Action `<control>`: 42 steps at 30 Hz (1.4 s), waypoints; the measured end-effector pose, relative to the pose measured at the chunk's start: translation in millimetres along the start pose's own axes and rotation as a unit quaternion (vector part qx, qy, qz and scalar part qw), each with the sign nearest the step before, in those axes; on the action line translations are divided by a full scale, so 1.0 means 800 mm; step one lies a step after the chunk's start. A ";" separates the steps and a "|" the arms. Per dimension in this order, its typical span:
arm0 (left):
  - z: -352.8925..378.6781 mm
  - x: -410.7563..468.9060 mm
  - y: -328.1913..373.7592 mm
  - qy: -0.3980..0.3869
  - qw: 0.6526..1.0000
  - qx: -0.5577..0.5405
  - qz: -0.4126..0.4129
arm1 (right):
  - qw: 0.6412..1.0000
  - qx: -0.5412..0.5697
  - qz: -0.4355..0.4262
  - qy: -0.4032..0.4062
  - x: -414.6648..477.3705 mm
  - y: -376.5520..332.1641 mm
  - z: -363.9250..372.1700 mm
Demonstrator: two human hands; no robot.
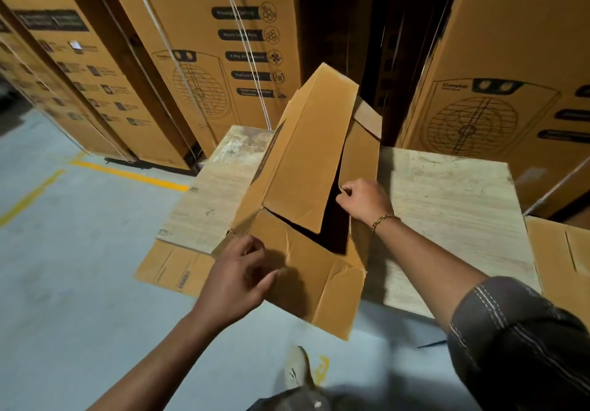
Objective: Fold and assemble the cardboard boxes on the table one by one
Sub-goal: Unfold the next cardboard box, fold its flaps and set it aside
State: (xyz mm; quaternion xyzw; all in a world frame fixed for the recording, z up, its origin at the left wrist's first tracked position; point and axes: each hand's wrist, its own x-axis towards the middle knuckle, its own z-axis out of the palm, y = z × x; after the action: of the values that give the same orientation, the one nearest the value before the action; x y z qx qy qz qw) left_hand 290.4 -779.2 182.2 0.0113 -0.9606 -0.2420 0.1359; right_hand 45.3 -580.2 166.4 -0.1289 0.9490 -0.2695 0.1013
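I watch the half-folded cardboard box (306, 161) lying on the bench (447, 193), left hand (236, 279) gripping its near flap (322, 286) and right hand (364, 201) pinching the right flap's edge, while tall printed cartons (204, 59) crowd close behind and flat cardboard (172, 270) juts from under the bench's left side.

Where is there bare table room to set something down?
Widest free patch: table right of the cardboard box, beyond the right hand, up to the flat cardboard at its edge. A narrower strip lies left of the box. Crowded: near middle, where the left hand holds a flap.
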 end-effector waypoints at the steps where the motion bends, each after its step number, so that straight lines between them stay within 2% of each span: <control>1: 0.004 -0.004 -0.004 -0.029 0.998 0.026 -0.044 | 1.000 0.001 0.009 0.007 -0.004 0.003 0.002; 3: 0.010 0.005 0.001 -0.010 0.994 0.059 -0.094 | 1.000 -0.007 0.015 0.023 -0.012 0.007 0.002; 5: 0.011 0.032 0.018 0.022 0.990 0.090 -0.110 | 0.999 -0.026 0.013 0.023 -0.019 0.005 0.001; 6: 0.012 0.050 0.026 0.000 0.987 0.109 -0.118 | 0.999 -0.034 0.011 0.017 -0.022 0.005 0.002; 9: 0.017 0.107 0.037 -0.137 0.966 0.143 -0.163 | 0.999 -0.050 0.015 -0.004 -0.029 0.011 0.005; 11: 0.023 0.130 0.036 -0.170 0.966 0.118 -0.155 | 0.998 -0.062 0.017 -0.018 -0.033 0.019 0.008; 14: 0.041 0.130 0.036 -0.142 0.982 0.081 -0.099 | 0.996 -0.066 -0.001 -0.065 -0.038 0.039 0.018; 17: 0.055 0.116 0.032 -0.090 0.987 0.112 -0.076 | 0.993 0.081 0.010 -0.089 -0.046 0.061 0.020; 21: 0.050 0.115 0.018 -0.085 0.990 0.089 -0.070 | 0.930 0.353 0.057 -0.084 -0.070 0.074 0.009; 24: 0.053 0.117 0.023 -0.088 0.990 0.095 -0.056 | 0.879 0.472 0.049 -0.051 -0.082 0.062 -0.011; 27: 0.062 0.116 0.037 -0.085 0.992 0.087 -0.035 | 0.796 0.603 0.050 0.016 -0.093 0.043 -0.044; 28: 0.066 0.115 0.042 -0.088 0.992 0.081 -0.025 | 0.779 0.624 0.046 0.041 -0.096 0.035 -0.055; 30: 0.078 0.114 0.056 -0.090 0.993 0.073 0.002 | 0.791 0.606 0.029 0.077 -0.093 0.019 -0.067; 32: 0.089 0.114 0.075 -0.076 0.993 0.081 0.030 | 0.848 0.525 0.001 0.072 -0.086 0.005 -0.072; 34: 0.099 0.114 0.093 -0.064 0.993 0.090 0.046 | 0.921 0.387 -0.022 0.050 -0.084 -0.006 -0.071; 36: 0.108 0.115 0.104 -0.070 0.996 0.049 0.032 | 0.971 0.232 -0.043 0.028 -0.088 -0.009 -0.067; 38: 0.117 0.113 0.107 -0.080 0.996 -0.040 0.003 | 0.990 0.129 -0.052 0.002 -0.096 -0.005 -0.060; 42: 0.132 0.115 0.104 -0.068 0.986 -0.144 -0.039 | 0.997 0.066 -0.045 -0.026 -0.097 0.012 -0.056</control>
State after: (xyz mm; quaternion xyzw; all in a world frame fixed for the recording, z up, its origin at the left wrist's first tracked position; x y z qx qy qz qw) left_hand 177.4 -665.0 155.7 0.0128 -0.9216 -0.3830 0.0607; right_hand 105.1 -527.4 208.2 -0.1713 0.9196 -0.3319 0.1220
